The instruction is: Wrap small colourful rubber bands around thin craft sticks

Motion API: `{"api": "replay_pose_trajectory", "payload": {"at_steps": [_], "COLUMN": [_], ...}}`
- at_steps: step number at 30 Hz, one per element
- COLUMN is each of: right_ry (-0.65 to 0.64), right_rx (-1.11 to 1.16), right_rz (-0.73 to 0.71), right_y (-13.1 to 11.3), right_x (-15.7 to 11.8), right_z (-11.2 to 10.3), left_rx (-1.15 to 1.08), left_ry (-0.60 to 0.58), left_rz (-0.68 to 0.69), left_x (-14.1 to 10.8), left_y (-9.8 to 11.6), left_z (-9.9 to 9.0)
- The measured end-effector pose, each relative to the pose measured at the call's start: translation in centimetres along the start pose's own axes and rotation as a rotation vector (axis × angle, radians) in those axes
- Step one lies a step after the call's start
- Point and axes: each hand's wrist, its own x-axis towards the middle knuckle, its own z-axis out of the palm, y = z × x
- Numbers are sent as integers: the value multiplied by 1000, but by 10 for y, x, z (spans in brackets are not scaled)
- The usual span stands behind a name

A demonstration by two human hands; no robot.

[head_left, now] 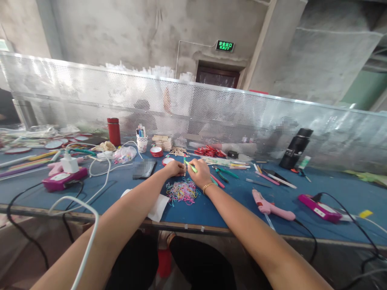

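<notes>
A red flask (113, 133) stands upright; beyond the mesh (121, 92), possibly a door (217, 77).

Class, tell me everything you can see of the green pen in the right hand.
The green pen is slim and bright light green, with a barrel that looks like plastic. It sits slanted in the right hand, which hides part of it. Its visible end points toward the upright stick held in the left hand; whether pen and stick touch is too small to tell.
</notes>
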Motion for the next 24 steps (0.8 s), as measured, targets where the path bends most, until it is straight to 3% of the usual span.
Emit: {"api": "replay_pose_trajectory", "payload": {"at_steps": [24], "right_ry": [20], "right_rx": [0], "right_rz": [24], "right_y": [0], "right_x": [0], "right_z": [-1], "left_rx": [22], "left_ry": [-1], "left_rz": [20], "left_x": [-3], "left_y": [2], "left_z": [-1]}}
